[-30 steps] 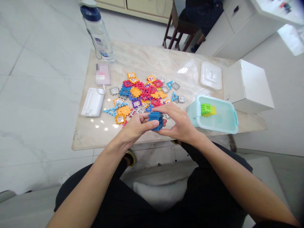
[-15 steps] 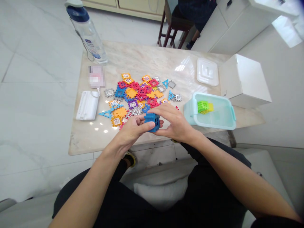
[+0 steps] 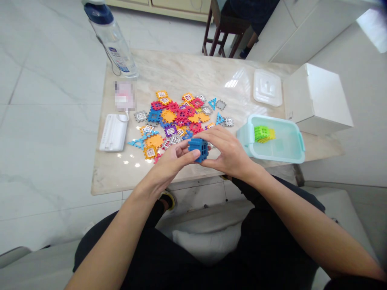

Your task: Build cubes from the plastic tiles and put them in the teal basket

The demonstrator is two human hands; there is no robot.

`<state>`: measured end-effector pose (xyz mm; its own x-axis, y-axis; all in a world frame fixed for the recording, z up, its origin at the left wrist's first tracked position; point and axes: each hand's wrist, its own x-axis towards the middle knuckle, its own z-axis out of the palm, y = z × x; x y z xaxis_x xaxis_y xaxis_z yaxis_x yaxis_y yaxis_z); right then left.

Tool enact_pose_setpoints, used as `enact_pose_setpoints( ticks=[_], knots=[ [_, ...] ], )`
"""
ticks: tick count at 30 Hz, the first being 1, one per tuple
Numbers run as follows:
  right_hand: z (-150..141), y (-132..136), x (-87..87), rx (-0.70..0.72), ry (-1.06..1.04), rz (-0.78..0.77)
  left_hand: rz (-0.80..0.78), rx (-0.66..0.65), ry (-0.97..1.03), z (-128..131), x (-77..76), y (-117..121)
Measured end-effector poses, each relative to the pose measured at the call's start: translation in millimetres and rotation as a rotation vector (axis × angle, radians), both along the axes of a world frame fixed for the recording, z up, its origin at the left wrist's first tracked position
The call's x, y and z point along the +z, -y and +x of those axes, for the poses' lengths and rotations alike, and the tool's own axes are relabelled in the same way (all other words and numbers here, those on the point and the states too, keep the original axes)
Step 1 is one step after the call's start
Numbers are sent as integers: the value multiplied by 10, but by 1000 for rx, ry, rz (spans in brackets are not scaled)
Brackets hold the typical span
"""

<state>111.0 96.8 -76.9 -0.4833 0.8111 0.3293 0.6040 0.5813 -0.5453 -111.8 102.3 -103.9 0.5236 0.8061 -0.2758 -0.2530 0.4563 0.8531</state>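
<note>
Both hands hold a blue cube [image 3: 198, 149] built of waffle-block tiles, just above the near edge of the marble table [image 3: 181, 72]. My left hand [image 3: 169, 163] grips it from the left and below with thumb and fingers. My right hand [image 3: 226, 155] closes on it from the right, fingers curled over its top. Behind the cube lies a heap of loose coloured tiles [image 3: 178, 119]: red, orange, blue, purple, grey squares and blue triangles.
A mint-green tub [image 3: 294, 149] holding green and yellow tiles [image 3: 263, 133] stands at the right, its white lid [image 3: 267, 87] behind it beside a white box [image 3: 317, 98]. A water bottle [image 3: 113, 40], a white power bank [image 3: 114, 132] and a chair [image 3: 222, 30] lie farther off.
The cube stays in both hands and has turned slightly between my fingers. The view has shifted a little; nothing on the table has moved.
</note>
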Motion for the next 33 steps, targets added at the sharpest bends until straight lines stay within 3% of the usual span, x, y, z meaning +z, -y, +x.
enact_pose_setpoints(
  ticks=[7,13,19,27,33],
  knots=[
    [10,31,-10,-97,246,118,329,232,-482,95,112,81],
    [-136,103,27,-126,364,91,419,278,-596,94,63,117],
    [-176,143,32,-135,353,56,357,272,-531,45,30,83],
    [13,142,9,-138,193,-34,40,257,-367,-8,-53,2],
    [52,155,0,-134,248,-36,59,197,-377,33,-21,8]
  ],
)
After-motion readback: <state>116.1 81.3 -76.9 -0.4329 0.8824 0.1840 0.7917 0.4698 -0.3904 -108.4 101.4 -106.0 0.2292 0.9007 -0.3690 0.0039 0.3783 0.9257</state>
